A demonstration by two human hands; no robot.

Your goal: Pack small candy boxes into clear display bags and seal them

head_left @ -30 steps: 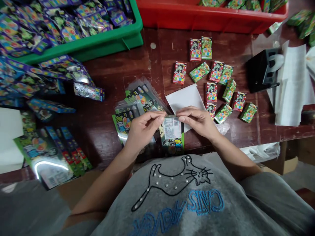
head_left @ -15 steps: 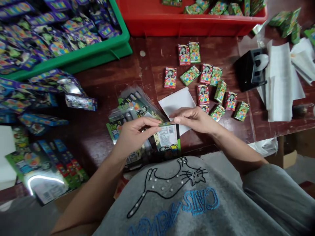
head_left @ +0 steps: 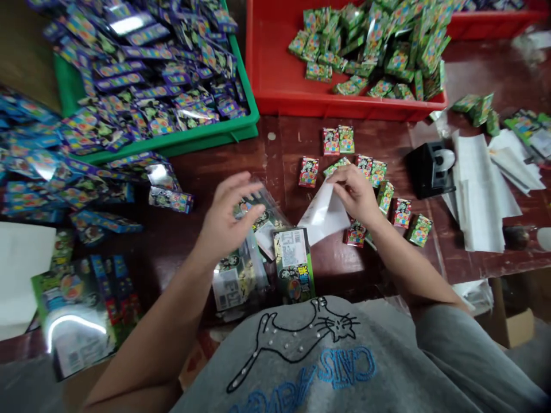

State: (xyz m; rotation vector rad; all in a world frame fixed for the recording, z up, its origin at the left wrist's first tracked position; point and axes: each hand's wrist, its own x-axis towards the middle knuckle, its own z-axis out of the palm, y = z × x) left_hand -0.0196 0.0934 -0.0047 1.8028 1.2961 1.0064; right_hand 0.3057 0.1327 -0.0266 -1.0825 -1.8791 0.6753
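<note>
Between finger and thumb, my right hand (head_left: 355, 195) pinches the upper edge of a white paper sheet (head_left: 325, 215), which is lifted and bent off the table. My left hand (head_left: 232, 218) hangs over plastic-wrapped printed packs (head_left: 241, 275), fingers spread, holding nothing. A printed flat box (head_left: 295, 264) with a white label and barcode lies in front of my body, untouched by either hand. Close around my right hand lie small red boxes (head_left: 309, 171) and small green boxes (head_left: 419, 230).
A green crate (head_left: 172, 146) heaped with purple packets stands back left. The red crate (head_left: 344, 108) behind holds many small green boxes. At right are a black tape dispenser (head_left: 430, 170) and white paper strips (head_left: 480, 195). Blue packets (head_left: 103, 221) and a larger printed box (head_left: 77, 315) lie left.
Both hands have let go of the printed flat box and moved apart. My right hand has taken hold of the white sheet and raised its edge. The view has tilted up.
</note>
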